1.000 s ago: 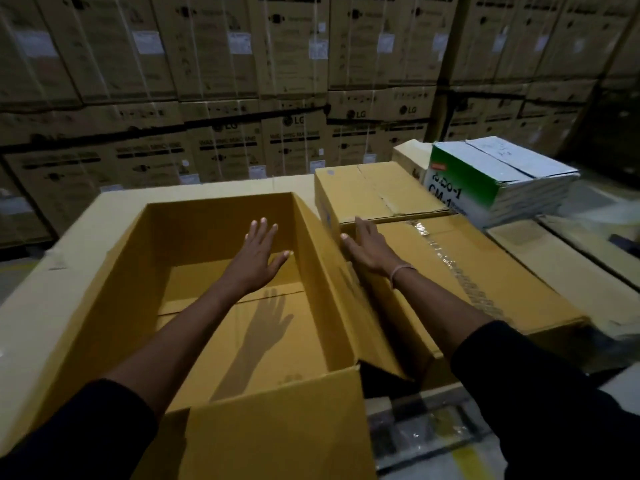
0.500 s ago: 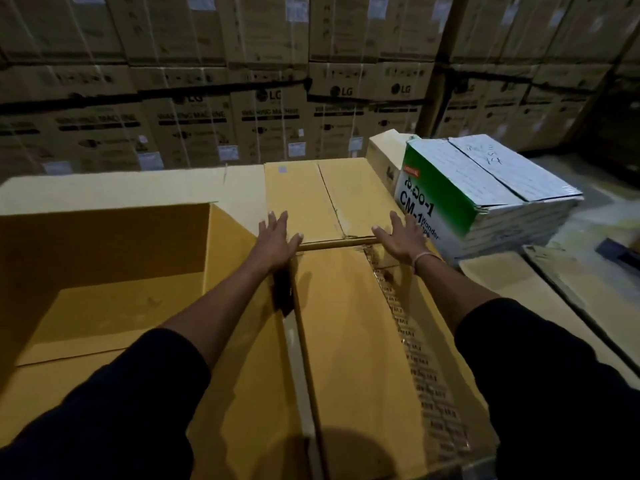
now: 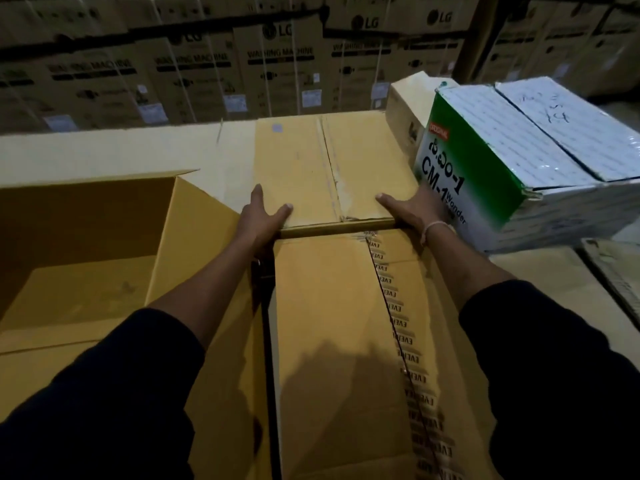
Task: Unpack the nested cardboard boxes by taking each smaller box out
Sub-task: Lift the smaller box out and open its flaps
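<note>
Backdrop: stacked washing-machine cartons (image 3: 277,74) fill the wall behind the taped box (image 3: 346,341).
Taped box: shut, right under me, printed tape down its lid.
Far box (image 3: 311,168): shut, touching the taped box's far edge, its top a little higher.
Open box (image 3: 86,254): left of the taped box, flaps up, floor bare where I can see it.
Green box (image 3: 519,168): right of the far box, tilted.
Left hand (image 3: 259,220): clasps the far box's near left corner, thumb on top.
Right hand (image 3: 412,213): clasps its near right corner, thumb on top, fingers hidden down the side.
Handling: stiff board, dry, not slippery; weight I cannot tell, so I expect some heft.
Hold: both near corners, then low on the sides to lift level.
</note>
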`<state>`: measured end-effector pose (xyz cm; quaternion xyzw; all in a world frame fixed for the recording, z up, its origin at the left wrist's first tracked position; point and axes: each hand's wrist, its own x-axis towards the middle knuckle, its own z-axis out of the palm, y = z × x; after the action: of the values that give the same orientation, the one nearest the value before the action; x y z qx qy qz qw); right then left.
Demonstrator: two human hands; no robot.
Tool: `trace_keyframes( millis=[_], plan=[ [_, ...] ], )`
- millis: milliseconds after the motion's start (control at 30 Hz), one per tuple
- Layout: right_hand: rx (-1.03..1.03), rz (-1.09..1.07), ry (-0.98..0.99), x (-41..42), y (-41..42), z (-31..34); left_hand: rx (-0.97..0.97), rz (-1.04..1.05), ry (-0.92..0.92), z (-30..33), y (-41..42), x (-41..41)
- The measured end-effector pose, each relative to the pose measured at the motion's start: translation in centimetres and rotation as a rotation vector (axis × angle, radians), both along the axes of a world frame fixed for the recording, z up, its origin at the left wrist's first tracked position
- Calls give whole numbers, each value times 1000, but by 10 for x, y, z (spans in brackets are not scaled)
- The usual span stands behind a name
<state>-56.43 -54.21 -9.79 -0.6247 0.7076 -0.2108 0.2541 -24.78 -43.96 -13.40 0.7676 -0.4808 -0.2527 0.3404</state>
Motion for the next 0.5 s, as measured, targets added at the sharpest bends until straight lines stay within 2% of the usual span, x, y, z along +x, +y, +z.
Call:
trace_keyframes(
  millis=[167,267,500],
  plan=[
    [28,-109,-161,2,-10,-2,-34,48,16,8,-11,-1],
    [-47,-93,-227,2,-20,3,-25,10,-75,27,-25,8],
    [-204,-93,-241,14,-14,71,-106,9,-243,103,-38,18]
  ],
)
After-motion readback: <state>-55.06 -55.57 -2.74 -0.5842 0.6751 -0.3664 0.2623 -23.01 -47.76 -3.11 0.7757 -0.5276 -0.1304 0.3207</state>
